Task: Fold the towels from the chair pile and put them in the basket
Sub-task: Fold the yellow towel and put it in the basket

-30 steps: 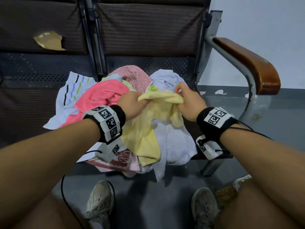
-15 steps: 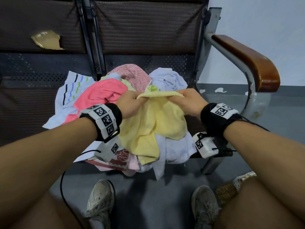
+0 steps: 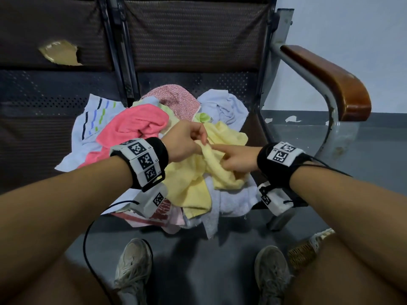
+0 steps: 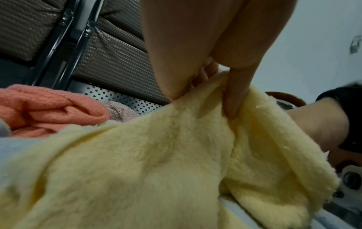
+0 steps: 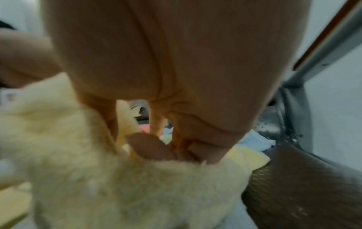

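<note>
A waiting area: linked metal seats (image 3: pixel 187 40) with wooden armrest (image 3: pixel 326 80), grey floor (image 3: pixel 198 249).

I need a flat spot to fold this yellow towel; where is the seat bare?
Only a bare strip of seat lies between the yellow towel and the armrest post. Elsewhere the towel pile crowds the seat.

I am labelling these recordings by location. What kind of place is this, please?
Probably a waiting area or hallway, not a home: the towels lie on a row of joined metal seats with perforated panels, a worn wooden armrest and a torn backrest, against a plain painted wall.
</note>
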A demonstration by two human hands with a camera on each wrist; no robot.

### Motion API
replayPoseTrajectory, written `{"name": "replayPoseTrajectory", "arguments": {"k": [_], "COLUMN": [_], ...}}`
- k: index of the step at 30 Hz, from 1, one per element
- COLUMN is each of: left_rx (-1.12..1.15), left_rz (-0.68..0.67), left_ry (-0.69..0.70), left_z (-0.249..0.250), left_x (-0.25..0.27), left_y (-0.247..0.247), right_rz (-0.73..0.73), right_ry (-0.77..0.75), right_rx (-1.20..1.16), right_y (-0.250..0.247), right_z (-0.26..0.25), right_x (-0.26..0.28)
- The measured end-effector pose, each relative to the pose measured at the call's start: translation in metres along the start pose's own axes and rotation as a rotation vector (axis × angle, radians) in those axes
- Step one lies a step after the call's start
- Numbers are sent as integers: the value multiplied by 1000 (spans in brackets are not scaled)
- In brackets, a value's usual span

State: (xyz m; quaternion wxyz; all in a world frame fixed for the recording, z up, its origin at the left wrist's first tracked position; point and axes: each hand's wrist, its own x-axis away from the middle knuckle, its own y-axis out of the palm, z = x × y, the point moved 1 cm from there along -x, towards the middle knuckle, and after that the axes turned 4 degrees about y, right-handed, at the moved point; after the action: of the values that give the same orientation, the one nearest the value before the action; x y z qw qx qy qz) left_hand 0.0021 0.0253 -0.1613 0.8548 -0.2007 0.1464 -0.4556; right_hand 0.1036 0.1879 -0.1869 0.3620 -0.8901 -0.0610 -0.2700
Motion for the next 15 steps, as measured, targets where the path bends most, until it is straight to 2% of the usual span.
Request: {"name": "replayPoseTrajectory", "arguments": {"k": [2,5,8,10,12,15], "left_rx": [-34,-88,10,190,209,-72], "left_rz": [-8,-17,-102,-143,-143,-163], "left_ry": [4,-86,-304,-448,-456,-367], "left_z": [-2,-7,-11,-10,-10,-16], "left_x": [0,1,5,9,10,7], "left_y": [2,4,8,11,11,9], "right_rz": [16,267,571,715,797,836], "right_ry": [-28,-98,-235,-316,-392,-411], "right_rx": [217,349,258,129,53,10], "right_y": [6,1,-13,-21,-25,-25], "right_z": [-5,-9,-7,-6,-6,-8], "right_x": [-3,-2,2,6,8,10]}}
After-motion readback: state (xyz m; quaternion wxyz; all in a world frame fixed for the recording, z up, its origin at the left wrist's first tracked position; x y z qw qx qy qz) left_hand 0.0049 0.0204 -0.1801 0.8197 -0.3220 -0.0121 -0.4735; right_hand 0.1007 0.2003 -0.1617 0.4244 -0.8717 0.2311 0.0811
